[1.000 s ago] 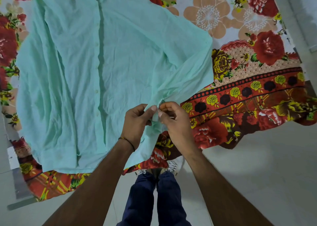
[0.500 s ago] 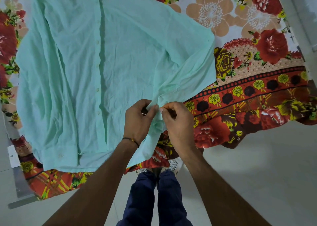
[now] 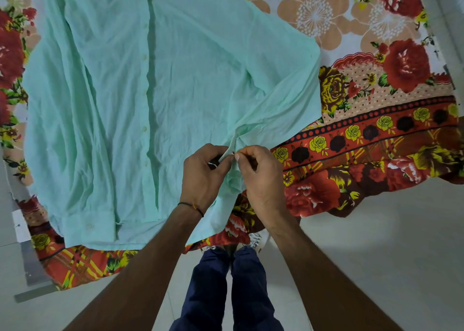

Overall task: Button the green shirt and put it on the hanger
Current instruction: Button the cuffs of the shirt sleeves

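The light green shirt (image 3: pixel 155 99) lies spread flat on a floral bedsheet, front up, its buttoned placket running down the middle. Its right sleeve folds down toward me, and the cuff end hangs over the bed's near edge. My left hand (image 3: pixel 204 177) and my right hand (image 3: pixel 261 177) meet at that sleeve cuff (image 3: pixel 232 152), each pinching the fabric between thumb and fingers. A dark thread band circles my left wrist. No hanger is in view.
The floral bedsheet (image 3: pixel 376 139) in red, orange and yellow covers the bed and drapes over its near edge. Pale floor tiles (image 3: pixel 376 255) lie below to the right. My legs in dark blue trousers (image 3: pixel 226 293) stand against the bed edge.
Both hands have stayed on the sleeve cuff, with the fingertips shifting slightly closer together on the fabric. The shirt body has not moved.
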